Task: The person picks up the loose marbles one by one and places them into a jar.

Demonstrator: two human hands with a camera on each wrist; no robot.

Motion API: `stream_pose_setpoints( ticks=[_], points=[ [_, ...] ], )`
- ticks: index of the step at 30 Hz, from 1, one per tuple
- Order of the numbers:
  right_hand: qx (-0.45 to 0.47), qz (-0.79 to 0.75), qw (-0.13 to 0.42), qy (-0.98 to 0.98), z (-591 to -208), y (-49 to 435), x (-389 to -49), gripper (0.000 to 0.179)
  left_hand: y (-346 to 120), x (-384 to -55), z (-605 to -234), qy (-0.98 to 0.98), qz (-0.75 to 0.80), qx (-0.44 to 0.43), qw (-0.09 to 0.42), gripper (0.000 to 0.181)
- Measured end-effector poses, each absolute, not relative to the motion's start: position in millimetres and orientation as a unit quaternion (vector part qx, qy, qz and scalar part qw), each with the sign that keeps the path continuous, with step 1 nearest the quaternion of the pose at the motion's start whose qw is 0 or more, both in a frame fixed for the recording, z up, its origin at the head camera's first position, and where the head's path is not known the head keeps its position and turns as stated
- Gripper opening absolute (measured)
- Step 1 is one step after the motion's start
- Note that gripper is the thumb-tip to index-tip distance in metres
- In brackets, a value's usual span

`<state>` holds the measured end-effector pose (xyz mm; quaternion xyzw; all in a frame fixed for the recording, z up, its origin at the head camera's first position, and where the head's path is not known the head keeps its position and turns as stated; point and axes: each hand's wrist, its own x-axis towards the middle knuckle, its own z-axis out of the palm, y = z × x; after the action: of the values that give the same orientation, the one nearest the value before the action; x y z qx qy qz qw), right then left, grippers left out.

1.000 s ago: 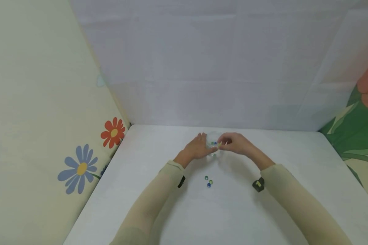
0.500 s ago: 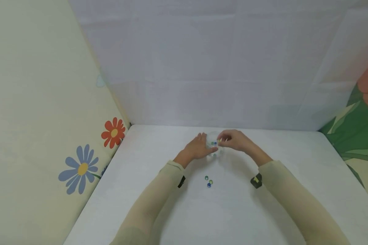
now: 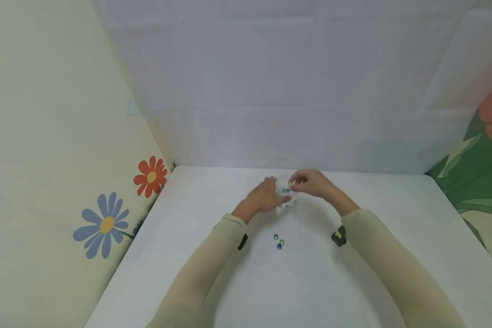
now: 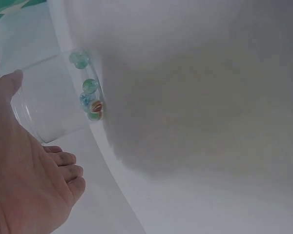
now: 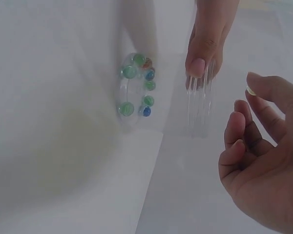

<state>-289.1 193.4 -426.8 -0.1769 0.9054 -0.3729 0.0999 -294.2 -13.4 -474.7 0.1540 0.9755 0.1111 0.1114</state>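
Observation:
My left hand point(image 3: 263, 197) holds a clear cup point(image 4: 53, 92) near its rim, thumb on one side and fingers round the other. Several glass marbles point(image 4: 90, 86), green, blue and one orange-striped, lie at the cup's bottom. Between thumb and index finger, my right hand point(image 3: 311, 183) pinches a yellowish marble point(image 5: 250, 91), mostly hidden by the fingertips. In the head view that hand is at the cup's upper right; the right wrist view shows it just off the cup's mouth, its other fingers loosely curled.
Closer to me on the white table point(image 3: 229, 291) lie three loose marbles: a green marble point(image 3: 276, 237), a yellow-green marble point(image 3: 282, 242) and a blue marble point(image 3: 279, 246). A white cloth wall point(image 3: 246, 91) rises behind the table, with flower-printed cloth at both sides.
My right hand has risen and shifted slightly left and away from me, still pinching the yellowish marble. The left hand, the cup and the loose marbles keep their places.

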Motion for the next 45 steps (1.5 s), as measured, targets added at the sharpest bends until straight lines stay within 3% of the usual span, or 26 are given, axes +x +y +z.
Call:
stream_pose_setpoints(
  ticks=[27, 45],
  points=[
    [-0.147, -0.37, 0.123, 0.909, -423.4, 190.0, -297.2, 0.032, -14.6, -293.8, -472.8, 0.974, 0.109, 0.163, 0.111, 0.105],
    [-0.2, -0.391, 0.149, 0.886, -432.3, 201.1, -279.0, 0.034, -15.0, -298.0, -476.2, 0.974, 0.101, 0.166, 0.113, 0.106]
  ],
)
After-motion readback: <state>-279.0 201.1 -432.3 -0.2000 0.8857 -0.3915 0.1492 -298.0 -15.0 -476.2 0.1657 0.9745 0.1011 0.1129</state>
